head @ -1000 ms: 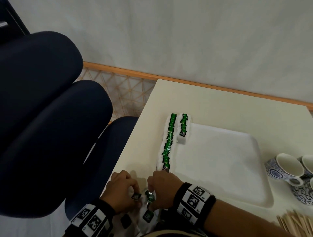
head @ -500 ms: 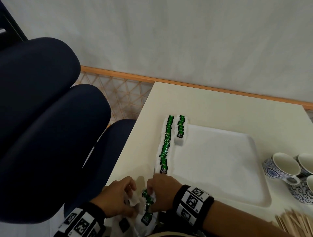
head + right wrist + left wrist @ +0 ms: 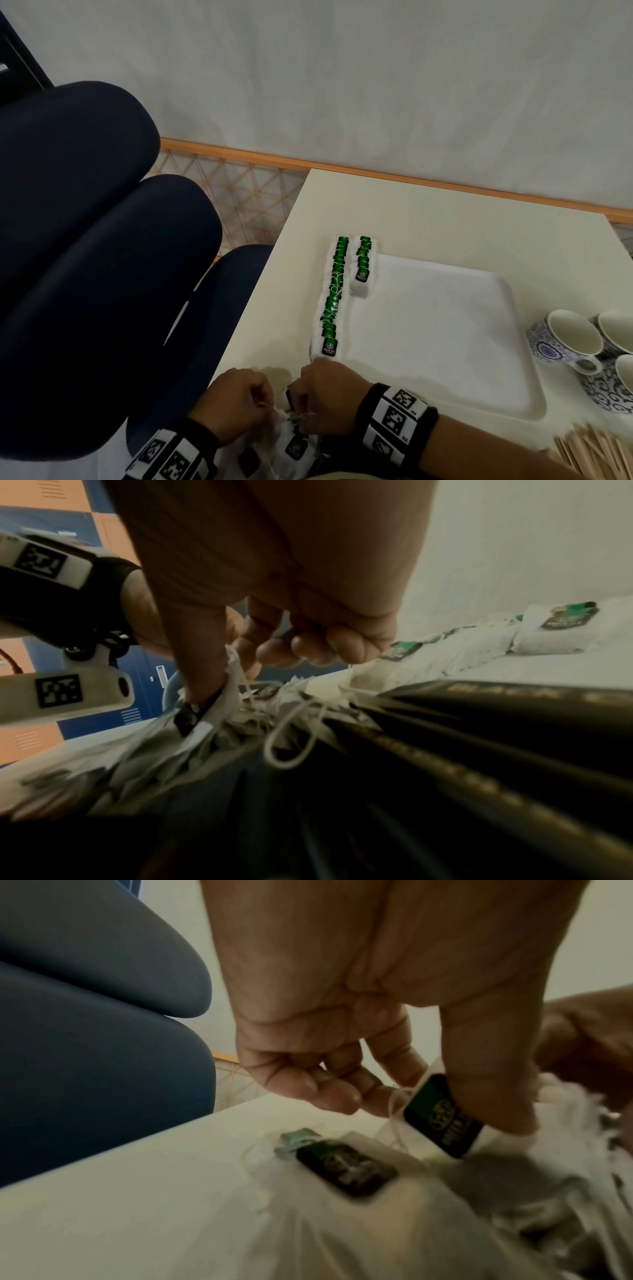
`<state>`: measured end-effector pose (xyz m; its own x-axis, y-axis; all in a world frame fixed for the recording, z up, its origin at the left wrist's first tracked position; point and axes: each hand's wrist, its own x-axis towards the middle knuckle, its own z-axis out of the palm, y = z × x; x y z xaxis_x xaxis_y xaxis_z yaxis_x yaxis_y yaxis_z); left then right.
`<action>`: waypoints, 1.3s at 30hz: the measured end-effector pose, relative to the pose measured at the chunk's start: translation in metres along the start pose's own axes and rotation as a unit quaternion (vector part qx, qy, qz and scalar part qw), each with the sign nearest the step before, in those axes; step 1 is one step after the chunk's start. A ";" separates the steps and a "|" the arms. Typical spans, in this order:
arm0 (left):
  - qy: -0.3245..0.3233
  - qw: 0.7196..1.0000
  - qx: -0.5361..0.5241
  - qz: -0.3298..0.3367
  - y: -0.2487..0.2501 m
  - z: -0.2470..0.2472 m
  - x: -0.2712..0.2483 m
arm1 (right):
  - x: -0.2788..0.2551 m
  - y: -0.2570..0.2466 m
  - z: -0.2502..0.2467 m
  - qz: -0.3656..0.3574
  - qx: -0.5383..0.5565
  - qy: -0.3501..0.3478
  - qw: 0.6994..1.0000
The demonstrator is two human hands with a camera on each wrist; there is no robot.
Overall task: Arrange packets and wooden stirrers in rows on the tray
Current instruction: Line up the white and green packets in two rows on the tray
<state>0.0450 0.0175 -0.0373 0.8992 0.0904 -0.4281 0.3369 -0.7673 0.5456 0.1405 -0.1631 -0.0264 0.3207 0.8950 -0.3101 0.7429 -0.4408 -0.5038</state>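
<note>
A white tray [image 3: 445, 342] lies on the table. Along its left edge runs a long row of white packets with green tags [image 3: 331, 298], and a short second row [image 3: 362, 267] starts beside it at the far end. Both hands work at a heap of loose packets [image 3: 291, 445] at the table's near edge. My left hand [image 3: 239, 404] pinches one packet by its dark green tag [image 3: 441, 1118] between thumb and forefinger. My right hand [image 3: 325, 397] pinches another white packet [image 3: 205, 718] in the heap. Wooden stirrers [image 3: 589, 452] lie at the bottom right.
Blue patterned cups [image 3: 575, 339] stand right of the tray. A dark blue chair [image 3: 85, 257] fills the left, close to the table's left edge. A dark box [image 3: 479, 737] lies by the packet heap. A pale wall stands behind the table.
The hands stayed at the near edge, shifting slightly while sorting through the heap. The left hand now holds a packet by its tag. The rows on the tray are unchanged.
</note>
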 end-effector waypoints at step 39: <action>0.040 0.825 -0.562 0.048 0.085 -0.028 0.070 | -0.013 0.038 -0.063 0.173 0.438 0.271 0.840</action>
<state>0.1443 -0.0238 -0.0008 0.9370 0.1405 -0.3198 0.2687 0.2950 0.9169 0.2016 -0.1875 0.0090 0.8251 0.4979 -0.2671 -0.0903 -0.3506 -0.9322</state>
